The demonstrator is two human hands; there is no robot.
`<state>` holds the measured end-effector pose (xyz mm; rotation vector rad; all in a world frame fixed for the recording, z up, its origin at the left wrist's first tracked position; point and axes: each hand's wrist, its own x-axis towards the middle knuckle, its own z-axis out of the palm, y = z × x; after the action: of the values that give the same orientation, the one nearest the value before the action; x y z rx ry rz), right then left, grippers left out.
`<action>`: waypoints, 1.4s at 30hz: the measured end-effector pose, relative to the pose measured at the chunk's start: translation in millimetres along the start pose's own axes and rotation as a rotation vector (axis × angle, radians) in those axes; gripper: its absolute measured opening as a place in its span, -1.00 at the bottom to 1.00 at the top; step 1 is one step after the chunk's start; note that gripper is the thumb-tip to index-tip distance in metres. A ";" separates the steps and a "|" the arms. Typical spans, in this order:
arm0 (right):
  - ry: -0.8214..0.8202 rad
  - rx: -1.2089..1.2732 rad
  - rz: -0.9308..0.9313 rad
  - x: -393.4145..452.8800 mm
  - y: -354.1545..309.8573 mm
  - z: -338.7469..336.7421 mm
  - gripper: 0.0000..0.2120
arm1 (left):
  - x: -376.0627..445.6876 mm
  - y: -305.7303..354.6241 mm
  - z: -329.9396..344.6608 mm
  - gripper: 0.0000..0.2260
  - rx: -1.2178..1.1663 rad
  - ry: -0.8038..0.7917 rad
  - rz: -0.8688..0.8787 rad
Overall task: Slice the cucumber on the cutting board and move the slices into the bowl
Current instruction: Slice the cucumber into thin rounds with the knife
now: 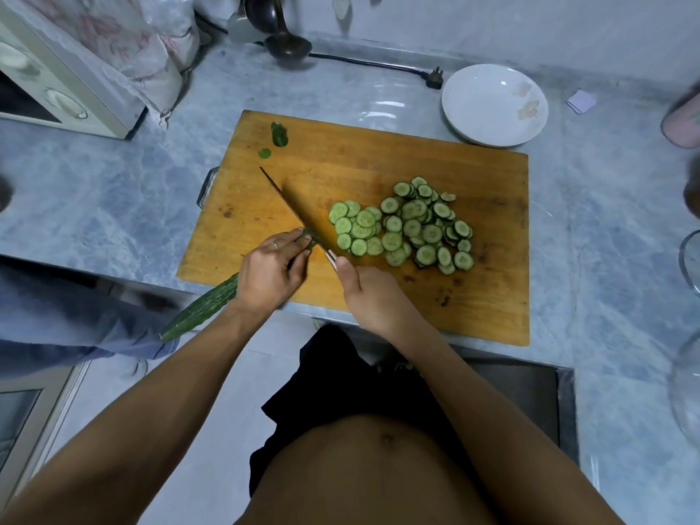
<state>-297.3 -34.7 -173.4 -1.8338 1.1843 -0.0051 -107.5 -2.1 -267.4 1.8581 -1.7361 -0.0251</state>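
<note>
Half the long dark-green cucumber [204, 306] overhangs the bench's near edge, so the left hand [271, 272], its grip curled round it, should retreat evenly from the thin knife [289, 208] the right hand [369, 293] clasps.

Grey marble counter [113, 191] — microwave [49, 77] left, pale wall [530, 24] behind.

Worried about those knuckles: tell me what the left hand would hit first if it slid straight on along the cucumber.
Probably the knife: its blade crosses the cucumber right beyond the left hand fingers.
</note>
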 end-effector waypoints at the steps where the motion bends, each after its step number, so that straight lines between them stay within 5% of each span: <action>1: -0.006 0.026 0.008 1.0 1.9 -2.7 -0.40 | 1.6 0.2 -3.1 -0.78 0.011 -0.014 0.000; 42: -0.056 0.042 0.014 -4.3 -9.5 -12.8 -0.43 | -4.6 -5.9 0.1 -0.82 0.014 0.050 0.053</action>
<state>-298.6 -39.3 -157.6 -1.7777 1.1491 0.0290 -102.8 1.9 -271.7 1.8069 -1.7547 0.0536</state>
